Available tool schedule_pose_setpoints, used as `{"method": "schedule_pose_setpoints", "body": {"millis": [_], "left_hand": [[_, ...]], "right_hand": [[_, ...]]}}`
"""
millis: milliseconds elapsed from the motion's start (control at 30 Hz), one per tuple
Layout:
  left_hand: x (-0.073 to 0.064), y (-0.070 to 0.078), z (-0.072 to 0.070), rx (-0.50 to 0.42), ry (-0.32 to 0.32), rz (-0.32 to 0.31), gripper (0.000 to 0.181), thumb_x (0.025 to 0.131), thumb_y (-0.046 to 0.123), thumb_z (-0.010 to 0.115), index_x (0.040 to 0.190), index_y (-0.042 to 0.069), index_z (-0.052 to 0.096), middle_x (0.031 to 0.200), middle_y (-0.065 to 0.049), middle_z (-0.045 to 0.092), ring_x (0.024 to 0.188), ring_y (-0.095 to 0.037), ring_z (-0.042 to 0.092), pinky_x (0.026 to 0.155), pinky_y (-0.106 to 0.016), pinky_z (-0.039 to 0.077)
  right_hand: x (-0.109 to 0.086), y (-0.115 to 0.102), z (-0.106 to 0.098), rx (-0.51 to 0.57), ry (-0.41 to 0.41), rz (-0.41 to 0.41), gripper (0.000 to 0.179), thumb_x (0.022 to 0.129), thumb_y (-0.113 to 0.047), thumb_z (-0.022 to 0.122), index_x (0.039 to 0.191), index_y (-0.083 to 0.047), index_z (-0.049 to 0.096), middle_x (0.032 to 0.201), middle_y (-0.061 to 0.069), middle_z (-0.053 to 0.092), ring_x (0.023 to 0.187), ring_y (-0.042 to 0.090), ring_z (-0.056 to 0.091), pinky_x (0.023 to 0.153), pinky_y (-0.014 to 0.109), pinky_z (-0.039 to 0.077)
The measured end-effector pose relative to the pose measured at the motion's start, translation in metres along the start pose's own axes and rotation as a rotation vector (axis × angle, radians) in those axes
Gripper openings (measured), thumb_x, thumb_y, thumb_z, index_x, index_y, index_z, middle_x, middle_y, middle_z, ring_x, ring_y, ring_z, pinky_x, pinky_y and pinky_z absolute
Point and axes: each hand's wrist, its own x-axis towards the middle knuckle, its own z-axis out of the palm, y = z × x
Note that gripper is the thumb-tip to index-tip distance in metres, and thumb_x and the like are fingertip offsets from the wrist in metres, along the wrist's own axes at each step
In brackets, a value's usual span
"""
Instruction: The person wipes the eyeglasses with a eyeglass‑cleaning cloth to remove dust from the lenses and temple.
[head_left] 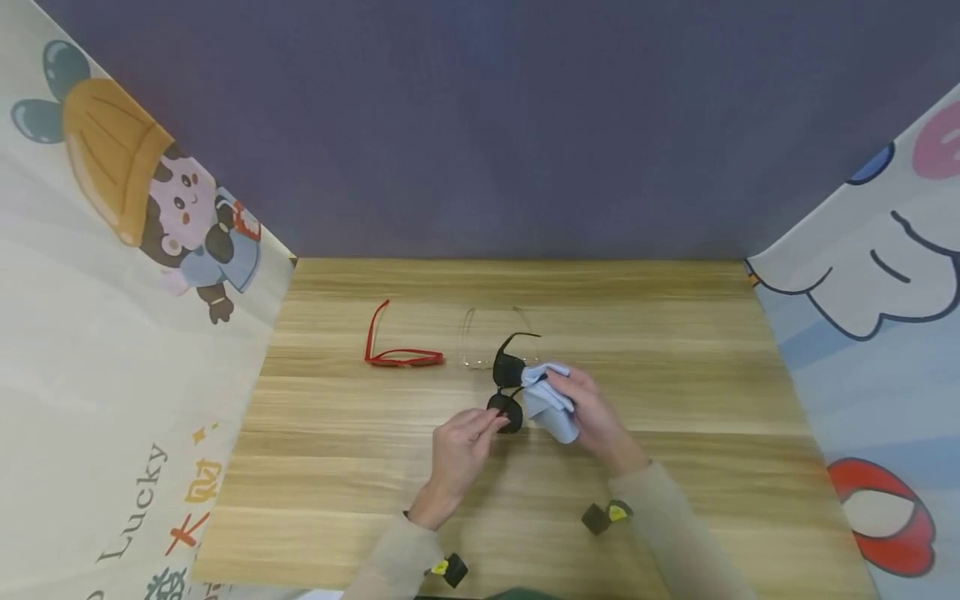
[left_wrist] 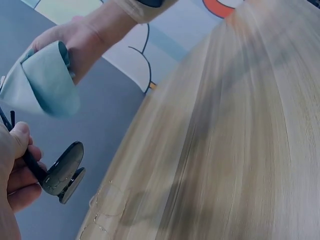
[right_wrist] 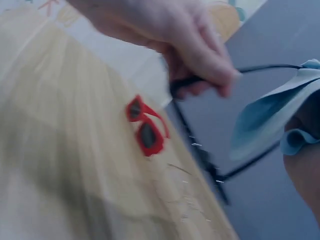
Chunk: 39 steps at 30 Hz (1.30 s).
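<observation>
Black sunglasses (head_left: 508, 371) are held above the table by my left hand (head_left: 463, 446), whose thumb and fingers pinch them near one hinge. Their dark lenses (left_wrist: 65, 167) show beyond my left fingers in the left wrist view. My right hand (head_left: 588, 408) grips a light blue cloth (head_left: 551, 408) to the right of the lenses. In the right wrist view the cloth (right_wrist: 270, 112) meets the end of one thin black temple (right_wrist: 270, 66). The folds hide most of my right fingers there.
Red-framed sunglasses (head_left: 405, 358) lie on the wooden table (head_left: 337, 467) to the left, one temple pointing away. Thin-rimmed clear glasses (head_left: 476, 364) lie behind the black pair, partly covered by it. A dark wall (head_left: 510, 133) stands at the back, with printed curtains at both sides.
</observation>
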Motion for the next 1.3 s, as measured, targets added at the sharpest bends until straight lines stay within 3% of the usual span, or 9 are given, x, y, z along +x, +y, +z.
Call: {"method": "schedule_pose_setpoints", "body": {"millis": [133, 333, 533, 767, 933, 1033, 1167, 1233, 1300], "left_hand": [[0.003, 0.003, 0.001, -0.026, 0.018, 0.034, 0.010, 0.084, 0.010, 0.083, 0.092, 0.003, 0.081, 0.078, -0.007, 0.077, 0.058, -0.013, 0.066, 0.056, -0.011, 0.053], [0.006, 0.004, 0.003, -0.013, 0.018, 0.034, 0.009, 0.082, 0.007, 0.083, 0.091, 0.004, 0.081, 0.075, -0.006, 0.076, 0.056, -0.010, 0.063, 0.052, -0.011, 0.050], [0.003, 0.004, 0.007, -0.024, 0.010, 0.001, 0.015, 0.081, 0.006, 0.085, 0.095, 0.001, 0.081, 0.078, -0.009, 0.077, 0.057, -0.013, 0.067, 0.054, -0.012, 0.053], [0.000, 0.004, 0.009, -0.026, 0.022, -0.005, 0.017, 0.078, 0.007, 0.087, 0.092, -0.001, 0.080, 0.080, -0.011, 0.078, 0.060, -0.016, 0.070, 0.057, -0.017, 0.057], [0.001, 0.004, 0.009, -0.067, 0.010, 0.010, 0.016, 0.080, 0.005, 0.085, 0.095, 0.000, 0.080, 0.079, -0.010, 0.077, 0.058, -0.014, 0.068, 0.055, -0.012, 0.054], [0.005, 0.005, 0.008, -0.074, 0.000, 0.019, 0.013, 0.083, 0.003, 0.083, 0.096, 0.001, 0.080, 0.080, -0.010, 0.077, 0.059, -0.013, 0.068, 0.056, -0.010, 0.053], [0.010, 0.005, 0.008, -0.045, -0.001, 0.011, 0.011, 0.083, 0.002, 0.082, 0.093, 0.001, 0.080, 0.081, -0.010, 0.078, 0.061, -0.013, 0.070, 0.057, -0.011, 0.054], [0.011, 0.005, 0.009, -0.044, 0.002, 0.002, 0.011, 0.082, 0.002, 0.083, 0.093, 0.001, 0.080, 0.080, -0.010, 0.077, 0.059, -0.013, 0.069, 0.056, -0.011, 0.054], [0.011, 0.006, 0.010, -0.057, 0.004, 0.000, 0.011, 0.082, 0.001, 0.083, 0.093, 0.001, 0.080, 0.078, -0.009, 0.077, 0.057, -0.012, 0.067, 0.055, -0.011, 0.053]], "right_hand": [[0.001, 0.018, 0.008, -0.043, -0.040, 0.033, 0.023, 0.106, -0.017, 0.053, 0.112, -0.027, 0.073, 0.101, -0.007, 0.073, 0.087, 0.007, 0.067, 0.077, 0.021, 0.057], [0.001, 0.030, 0.013, -0.158, 0.024, 0.062, 0.024, 0.104, -0.015, 0.052, 0.110, -0.027, 0.072, 0.103, -0.007, 0.071, 0.094, 0.010, 0.064, 0.085, 0.023, 0.055], [0.001, 0.017, 0.010, -0.148, 0.072, 0.070, 0.025, 0.105, -0.016, 0.054, 0.108, -0.032, 0.073, 0.099, -0.007, 0.073, 0.089, 0.010, 0.066, 0.079, 0.024, 0.057], [0.000, -0.007, 0.004, -0.025, 0.212, -0.077, 0.025, 0.105, -0.016, 0.054, 0.105, -0.028, 0.076, 0.096, -0.009, 0.074, 0.085, 0.006, 0.067, 0.074, 0.020, 0.055], [-0.002, 0.003, 0.006, -0.092, 0.133, -0.033, 0.023, 0.105, -0.017, 0.054, 0.110, -0.027, 0.074, 0.095, -0.007, 0.073, 0.082, 0.006, 0.066, 0.070, 0.019, 0.056], [-0.002, 0.018, 0.010, -0.182, 0.076, 0.036, 0.022, 0.105, -0.018, 0.055, 0.120, -0.012, 0.071, 0.098, -0.007, 0.071, 0.085, 0.007, 0.063, 0.075, 0.020, 0.056], [-0.001, 0.030, 0.015, -0.256, 0.110, 0.075, 0.042, 0.105, -0.017, 0.054, 0.132, 0.014, 0.054, 0.101, -0.008, 0.069, 0.088, 0.008, 0.062, 0.079, 0.021, 0.054], [0.000, 0.030, 0.016, -0.258, 0.135, 0.078, 0.043, 0.104, -0.017, 0.054, 0.132, 0.015, 0.054, 0.101, -0.008, 0.069, 0.088, 0.008, 0.062, 0.078, 0.021, 0.054], [0.000, 0.028, 0.016, -0.227, 0.141, 0.075, 0.032, 0.104, -0.017, 0.055, 0.126, 0.006, 0.064, 0.099, -0.007, 0.070, 0.087, 0.008, 0.062, 0.078, 0.020, 0.054]]}}
